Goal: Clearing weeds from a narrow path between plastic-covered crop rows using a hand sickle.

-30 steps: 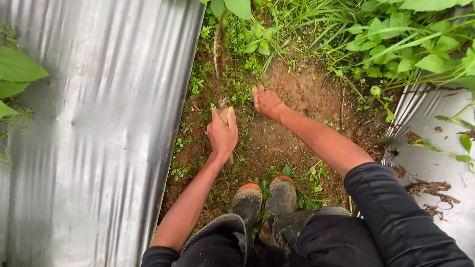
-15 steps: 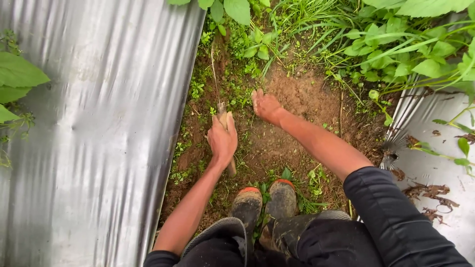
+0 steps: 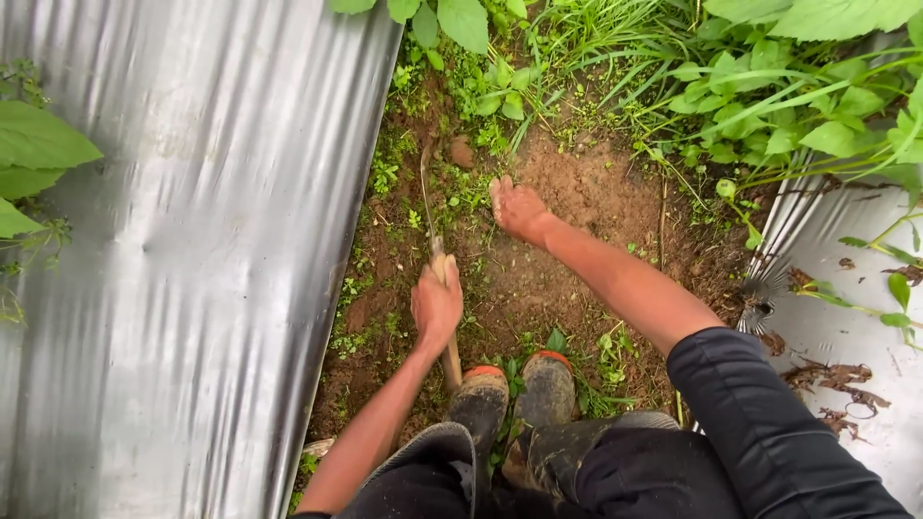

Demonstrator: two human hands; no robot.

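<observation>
item: my left hand [image 3: 437, 306], fingers wrapped shut round the wooden handle of a small hand sickle [image 3: 435, 252], gripped mid-shaft so the thin curved blade reaches forward to the low weeds [image 3: 461, 187] at the head of the soil strip [image 3: 586, 187].
item: my right hand [image 3: 517, 209], palm down, fingers loosely curled onto bare dirt just right of the blade; whether it pinches anything i cannot tell.
item: my muddy boots [image 3: 514, 394], side by side below both hands.
edges: silver plastic mulch sheet [image 3: 183, 269] hard along the left; a second sheet [image 3: 846, 327] at right; leafy growth [image 3: 769, 106] crowds the top. open room: only the narrow brown lane between the sheets.
</observation>
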